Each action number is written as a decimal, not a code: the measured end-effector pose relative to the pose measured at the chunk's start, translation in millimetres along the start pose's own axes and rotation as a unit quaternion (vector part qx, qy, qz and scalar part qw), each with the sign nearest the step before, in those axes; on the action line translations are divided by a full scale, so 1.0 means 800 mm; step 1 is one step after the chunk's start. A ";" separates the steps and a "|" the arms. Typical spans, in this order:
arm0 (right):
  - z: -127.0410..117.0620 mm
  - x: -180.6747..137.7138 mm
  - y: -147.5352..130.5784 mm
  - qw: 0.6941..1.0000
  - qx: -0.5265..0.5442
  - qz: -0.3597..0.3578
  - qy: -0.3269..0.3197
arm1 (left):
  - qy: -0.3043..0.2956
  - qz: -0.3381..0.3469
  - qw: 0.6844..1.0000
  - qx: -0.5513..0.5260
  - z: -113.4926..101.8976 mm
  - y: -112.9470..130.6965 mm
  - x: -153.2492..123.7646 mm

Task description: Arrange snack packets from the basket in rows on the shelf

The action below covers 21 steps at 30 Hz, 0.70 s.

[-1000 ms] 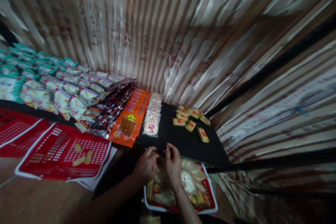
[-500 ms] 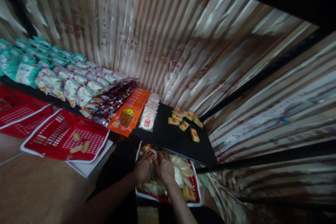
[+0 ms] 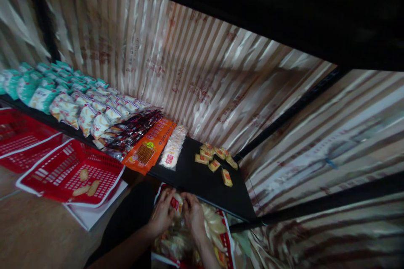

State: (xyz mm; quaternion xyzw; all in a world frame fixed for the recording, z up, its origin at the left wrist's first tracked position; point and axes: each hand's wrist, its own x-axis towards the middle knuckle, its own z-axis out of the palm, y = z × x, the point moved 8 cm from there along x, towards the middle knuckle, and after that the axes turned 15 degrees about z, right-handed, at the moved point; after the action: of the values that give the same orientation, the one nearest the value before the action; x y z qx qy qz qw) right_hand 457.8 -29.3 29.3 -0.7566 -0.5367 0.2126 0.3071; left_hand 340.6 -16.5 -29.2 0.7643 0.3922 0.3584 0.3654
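Observation:
Low in the view, both my hands are over a red basket with a white rim [image 3: 232, 243], full of wrapped snacks. My left hand [image 3: 163, 209] is closed round a clear-wrapped pale snack packet with a red label [image 3: 175, 203]. My right hand [image 3: 193, 213] has its fingers bent at the packet's right side, seemingly pinching it; its fingertips are partly hidden. Pale wrapped snacks [image 3: 216, 225] lie in the basket right of my right hand. On the black shelf [image 3: 202, 185] just beyond are a row of white packets with a red label [image 3: 173, 147] and several small yellow packets [image 3: 214, 164].
Left along the shelf are an orange snack bag [image 3: 148, 147], dark shiny packs [image 3: 132, 132], white snack bags [image 3: 85, 113] and teal bags [image 3: 41, 92]. A red basket [image 3: 57, 176] with several snacks stands on the floor. A black post [image 3: 290, 111] and dark upper shelf [image 3: 252, 4] frame the space.
The view has shifted, so the shelf sits lower. My hands have lifted slightly toward the basket's far edge, with the red-labelled packet now between them.

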 end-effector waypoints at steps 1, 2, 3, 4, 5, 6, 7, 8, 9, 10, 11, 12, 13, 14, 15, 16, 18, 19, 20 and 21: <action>-0.002 0.000 -0.003 1.000 0.000 -0.009 -0.015 | -0.007 0.002 1.000 -0.010 0.003 -0.001 0.001; -0.005 0.000 -0.006 0.999 0.003 -0.018 -0.030 | -0.017 0.002 1.000 -0.014 0.006 -0.003 0.002; -0.008 0.000 -0.009 0.999 0.008 -0.025 -0.044 | -0.027 0.003 1.000 -0.013 0.009 -0.004 0.003; -0.011 0.001 -0.012 0.998 0.015 -0.032 -0.058 | -0.033 0.006 0.999 -0.011 0.011 -0.004 0.005; -0.014 0.002 -0.014 0.997 0.023 -0.036 -0.070 | -0.036 0.012 0.999 -0.011 0.011 -0.003 0.008; -0.017 0.004 -0.016 0.995 0.033 -0.037 -0.083 | -0.034 0.021 0.999 -0.014 0.010 -0.001 0.010; -0.021 0.007 -0.017 0.994 0.046 -0.035 -0.092 | -0.030 0.029 0.999 -0.018 0.009 0.003 0.014; -0.024 0.011 -0.017 0.993 0.061 -0.030 -0.100 | -0.022 0.036 0.999 -0.022 0.006 0.006 0.017; -0.027 0.016 -0.017 0.991 0.081 -0.021 -0.106 | -0.013 0.040 0.999 -0.024 0.003 0.010 0.020; -0.029 0.022 -0.016 0.988 0.104 -0.009 -0.112 | -0.005 0.040 0.999 -0.024 -0.001 0.013 0.023; -0.032 0.029 -0.014 0.984 0.131 0.007 -0.117 | 0.004 0.041 0.999 -0.023 -0.005 0.017 0.027; -0.034 0.036 -0.012 0.979 0.161 0.023 -0.122 | 0.011 0.041 0.999 -0.024 -0.009 0.021 0.031; -0.036 0.043 -0.010 0.973 0.191 0.037 -0.127 | 0.016 0.037 0.999 -0.030 -0.012 0.024 0.034; -0.039 0.050 -0.009 0.966 0.221 0.048 -0.129 | 0.018 0.028 0.999 -0.042 -0.014 0.026 0.039; -0.042 0.057 -0.008 0.958 0.249 0.057 -0.127 | 0.021 0.015 0.998 -0.057 -0.015 0.028 0.043; -0.046 0.063 -0.006 0.952 0.273 0.065 -0.123 | 0.028 -0.002 0.997 -0.074 -0.017 0.028 0.047; -0.052 0.075 0.000 0.941 0.306 0.082 -0.117 | 0.056 -0.036 0.991 -0.118 -0.020 0.028 0.057; -0.054 0.080 0.004 0.937 0.316 0.092 -0.115 | 0.075 -0.046 0.986 -0.142 -0.021 0.028 0.062; -0.055 0.084 0.008 0.933 0.325 0.102 -0.113 | 0.092 -0.053 0.980 -0.168 -0.022 0.028 0.067; -0.057 0.088 0.013 0.929 0.337 0.111 -0.109 | 0.107 -0.059 0.973 -0.194 -0.020 0.028 0.073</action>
State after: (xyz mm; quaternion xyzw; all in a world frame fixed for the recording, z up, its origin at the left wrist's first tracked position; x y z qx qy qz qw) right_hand 518.1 24.0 55.3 -0.6354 -0.3765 0.4948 0.4579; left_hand 360.2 28.9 12.6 0.6118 0.3958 0.4852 0.4833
